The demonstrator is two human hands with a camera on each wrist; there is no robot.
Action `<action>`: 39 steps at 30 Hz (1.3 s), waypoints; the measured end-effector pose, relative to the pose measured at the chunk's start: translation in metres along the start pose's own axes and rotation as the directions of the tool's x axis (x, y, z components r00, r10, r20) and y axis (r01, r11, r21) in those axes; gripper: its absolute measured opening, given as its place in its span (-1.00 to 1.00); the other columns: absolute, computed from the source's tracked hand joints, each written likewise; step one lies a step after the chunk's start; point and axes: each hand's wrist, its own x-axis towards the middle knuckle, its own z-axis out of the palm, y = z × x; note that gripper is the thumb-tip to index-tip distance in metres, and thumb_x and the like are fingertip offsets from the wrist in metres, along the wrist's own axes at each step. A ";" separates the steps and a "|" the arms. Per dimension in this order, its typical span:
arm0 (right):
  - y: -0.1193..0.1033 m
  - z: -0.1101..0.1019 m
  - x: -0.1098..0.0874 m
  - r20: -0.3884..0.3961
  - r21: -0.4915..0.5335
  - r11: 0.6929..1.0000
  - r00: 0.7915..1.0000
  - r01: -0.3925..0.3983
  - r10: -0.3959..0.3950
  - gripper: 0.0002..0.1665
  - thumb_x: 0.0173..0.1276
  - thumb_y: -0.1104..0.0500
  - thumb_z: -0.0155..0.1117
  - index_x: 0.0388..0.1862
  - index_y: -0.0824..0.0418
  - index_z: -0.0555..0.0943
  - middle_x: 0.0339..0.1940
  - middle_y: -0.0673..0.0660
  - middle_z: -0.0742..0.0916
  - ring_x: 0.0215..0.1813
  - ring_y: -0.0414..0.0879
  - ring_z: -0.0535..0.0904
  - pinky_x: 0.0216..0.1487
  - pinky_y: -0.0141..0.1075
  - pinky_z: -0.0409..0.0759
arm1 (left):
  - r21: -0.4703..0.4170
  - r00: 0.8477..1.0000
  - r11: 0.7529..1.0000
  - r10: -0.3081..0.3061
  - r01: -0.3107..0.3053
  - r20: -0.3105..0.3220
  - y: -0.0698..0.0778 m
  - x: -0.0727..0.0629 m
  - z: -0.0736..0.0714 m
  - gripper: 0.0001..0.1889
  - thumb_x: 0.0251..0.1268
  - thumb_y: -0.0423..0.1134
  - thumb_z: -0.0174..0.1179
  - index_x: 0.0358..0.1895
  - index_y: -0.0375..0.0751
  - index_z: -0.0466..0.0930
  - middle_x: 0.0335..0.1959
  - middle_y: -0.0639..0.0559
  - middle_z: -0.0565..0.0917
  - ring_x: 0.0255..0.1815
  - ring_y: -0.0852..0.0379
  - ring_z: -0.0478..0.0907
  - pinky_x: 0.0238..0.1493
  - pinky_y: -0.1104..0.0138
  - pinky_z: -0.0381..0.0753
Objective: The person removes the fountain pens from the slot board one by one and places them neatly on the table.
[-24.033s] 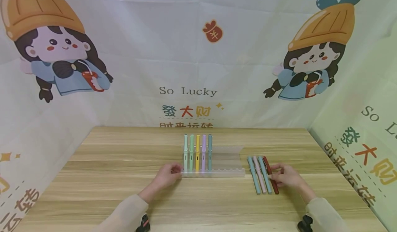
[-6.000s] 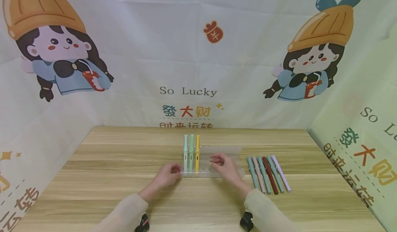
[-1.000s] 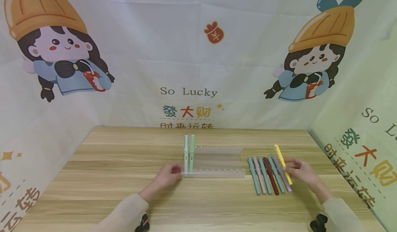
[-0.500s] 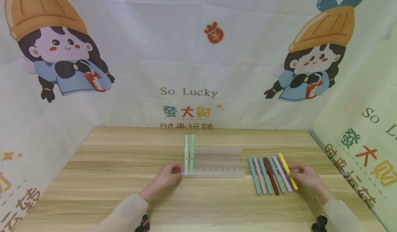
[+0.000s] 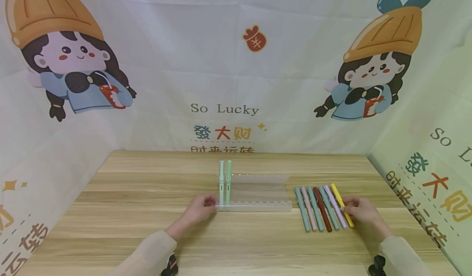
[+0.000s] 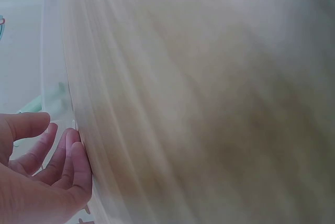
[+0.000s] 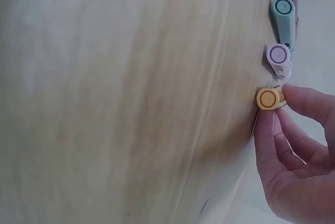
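Observation:
My left hand point(image 5: 199, 209) is at the near left corner of a clear plastic pen rack point(image 5: 273, 206), thumb and fingers curled about its end. In the left wrist view the fingertips meet the end of the rack's front strip. Two pens stand in the leftmost notches, a pale mint pen point(image 5: 221, 182) and a green pen point(image 5: 228, 182). My right hand point(image 5: 364, 211) pinches a yellow pen point(image 5: 337, 194) lying on the table at the right end of a row. In the right wrist view the thumb and fingers hold the yellow pen's round end point(image 7: 267, 99).
Beside the yellow pen lie a lilac pen point(image 5: 333, 204), a dark red pen point(image 5: 321, 208), a pink pen point(image 5: 307, 206) and several blue-green pens point(image 5: 302, 210), side by side right of the rack. A printed cloth point(image 5: 166, 83) hangs behind the wooden table point(image 5: 236, 243).
Earlier, the purple, teal and yellow pens left the rack and joined the row at right. Over the last second the right hand lowered the yellow pen beside the lilac one. The left hand stayed put.

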 end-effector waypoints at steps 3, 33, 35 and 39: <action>0.002 0.001 0.001 -0.002 -0.007 1.000 1.000 0.001 -0.001 -0.60 0.11 0.40 0.11 -0.13 0.69 0.34 -0.45 0.18 0.59 -0.42 -0.09 0.52 -0.42 -0.29 0.56 | 0.000 1.000 1.000 -0.008 0.008 -0.002 0.001 0.000 0.000 -0.87 0.00 -0.51 0.13 -0.32 -0.40 0.51 -0.48 -0.02 0.52 -0.38 0.09 0.45 -0.31 0.27 0.50; -0.052 0.033 0.002 -0.047 -0.030 0.992 0.992 0.119 -0.120 -0.61 0.20 0.31 0.10 -0.03 0.52 0.41 -0.30 0.25 0.58 -0.39 0.05 0.55 -0.40 -0.22 0.55 | 0.004 0.999 0.999 0.037 -0.037 0.003 -0.003 0.001 -0.001 -0.85 -0.03 -0.52 0.14 -0.32 -0.43 0.51 -0.46 -0.03 0.53 -0.37 0.06 0.47 -0.28 0.24 0.50; -0.055 0.040 0.005 -0.035 -0.005 0.992 0.992 0.124 -0.124 -0.63 0.20 0.32 0.10 -0.03 0.50 0.42 -0.32 0.23 0.58 -0.39 0.04 0.55 -0.40 -0.23 0.56 | 0.004 0.999 0.999 0.039 -0.039 0.006 -0.003 0.001 -0.002 -0.85 -0.03 -0.52 0.13 -0.31 -0.43 0.51 -0.46 -0.03 0.53 -0.36 0.05 0.47 -0.27 0.24 0.50; -0.060 0.053 0.009 -0.024 0.027 0.987 0.988 0.155 -0.155 -0.64 0.19 0.33 0.09 -0.04 0.50 0.43 -0.35 0.18 0.57 -0.36 0.03 0.54 -0.40 -0.25 0.56 | -0.001 0.999 0.999 0.036 -0.036 0.010 -0.002 0.000 -0.002 -0.86 -0.03 -0.53 0.13 -0.32 -0.43 0.51 -0.45 -0.04 0.53 -0.35 0.05 0.47 -0.26 0.23 0.50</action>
